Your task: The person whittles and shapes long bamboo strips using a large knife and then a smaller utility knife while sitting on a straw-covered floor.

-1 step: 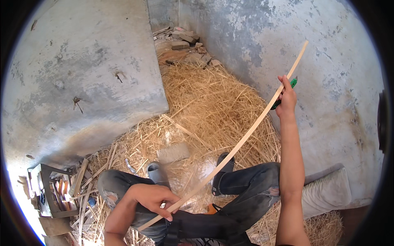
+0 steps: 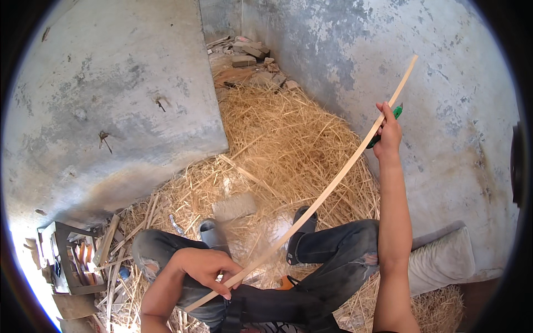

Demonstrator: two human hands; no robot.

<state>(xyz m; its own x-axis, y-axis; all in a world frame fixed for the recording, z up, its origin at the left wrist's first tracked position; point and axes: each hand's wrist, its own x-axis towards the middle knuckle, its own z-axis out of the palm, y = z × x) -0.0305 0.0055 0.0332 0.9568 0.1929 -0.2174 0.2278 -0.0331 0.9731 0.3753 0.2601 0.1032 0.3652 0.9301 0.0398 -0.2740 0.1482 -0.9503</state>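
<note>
A long, pale, slightly bent wooden strip [image 2: 335, 181] runs slantwise from low left to upper right across my lap. Near its lower end, my left hand [image 2: 204, 268] pinches it between thumb and fingers above my left thigh. My right arm reaches out far to the right, where my right hand [image 2: 390, 136] grips the strip closer to its upper end. In that same hand is a green utility knife [image 2: 397, 111], its tip pointing up and away; my fingers cover the middle of its handle.
Curly shavings [image 2: 294, 127] heap between two worn walls [image 2: 111, 72]. A flat greyish block [image 2: 234, 207] lies ahead of my feet. Broken bricks [image 2: 244, 60] are piled in the far corner. A frame holding tools [image 2: 83, 258] stands left; a pale rolled sack [image 2: 442, 263] rests right. Something orange [image 2: 285, 283] shows between my legs.
</note>
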